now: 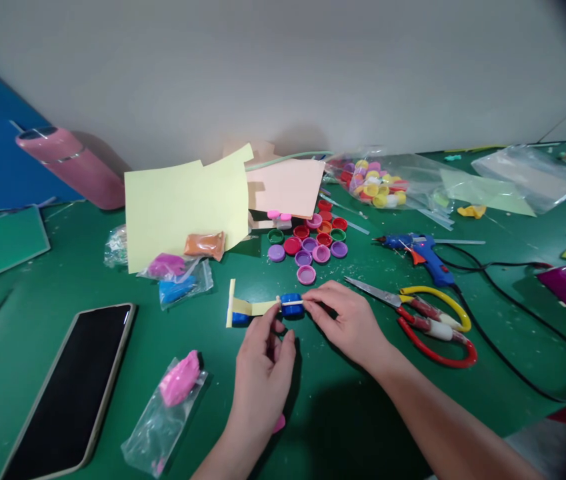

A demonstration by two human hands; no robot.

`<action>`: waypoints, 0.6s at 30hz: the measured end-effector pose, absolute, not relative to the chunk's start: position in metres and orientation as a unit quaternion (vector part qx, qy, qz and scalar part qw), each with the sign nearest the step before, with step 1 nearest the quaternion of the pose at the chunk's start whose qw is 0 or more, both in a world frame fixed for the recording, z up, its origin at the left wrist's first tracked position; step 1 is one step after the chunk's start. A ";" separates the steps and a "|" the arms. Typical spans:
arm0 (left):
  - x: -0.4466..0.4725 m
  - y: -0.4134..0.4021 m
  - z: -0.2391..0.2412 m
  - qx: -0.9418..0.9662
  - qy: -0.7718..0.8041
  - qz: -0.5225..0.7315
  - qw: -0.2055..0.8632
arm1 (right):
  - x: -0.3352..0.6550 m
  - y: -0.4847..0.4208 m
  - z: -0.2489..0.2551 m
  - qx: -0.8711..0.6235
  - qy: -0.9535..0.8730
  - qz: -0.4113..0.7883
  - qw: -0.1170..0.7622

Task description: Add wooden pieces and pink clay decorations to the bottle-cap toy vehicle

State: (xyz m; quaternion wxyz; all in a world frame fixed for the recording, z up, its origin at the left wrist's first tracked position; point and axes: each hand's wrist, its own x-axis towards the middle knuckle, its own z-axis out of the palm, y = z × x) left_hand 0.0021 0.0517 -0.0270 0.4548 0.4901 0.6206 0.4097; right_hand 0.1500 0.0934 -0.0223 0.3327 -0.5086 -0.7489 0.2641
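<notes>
A small model lies on the green table: a yellow paper strip (255, 307) joined to a blue bottle cap (291, 305), with a thin white stick (293, 303) across the cap and a second blue cap (240, 319) under the strip's left end. My left hand (263, 373) pinches the strip and cap from below with thumb and forefinger. From the right, my right hand (347, 319) comes in and its fingertips pinch the end of the stick at the cap.
A phone (70, 387) lies at the left, bagged pink clay (177, 383) beside it. Scissors (423, 313) and a blue glue gun (420, 252) with its black cord lie right. Loose coloured caps (310, 240), yellow paper (183, 203), clay bags (183, 280) and a pink tumbler (75, 167) sit behind.
</notes>
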 end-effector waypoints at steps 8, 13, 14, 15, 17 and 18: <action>0.001 0.051 -0.027 0.499 0.624 0.404 0.446 | 0.152 0.094 -0.021 -0.511 -0.732 0.273 0.360; 0.001 0.051 -0.027 0.498 0.622 0.407 0.446 | 0.151 0.094 -0.024 -0.509 -0.731 0.283 0.355; 0.001 0.051 -0.027 0.498 0.621 0.408 0.448 | 0.151 0.094 -0.025 -0.509 -0.731 0.285 0.353; 0.001 0.052 -0.027 0.496 0.620 0.409 0.449 | 0.151 0.094 -0.025 -0.509 -0.731 0.286 0.352; 0.001 0.052 -0.028 0.493 0.620 0.411 0.451 | 0.150 0.094 -0.026 -0.508 -0.732 0.289 0.351; 0.001 0.052 -0.028 0.492 0.620 0.412 0.451 | 0.150 0.094 -0.025 -0.507 -0.732 0.290 0.350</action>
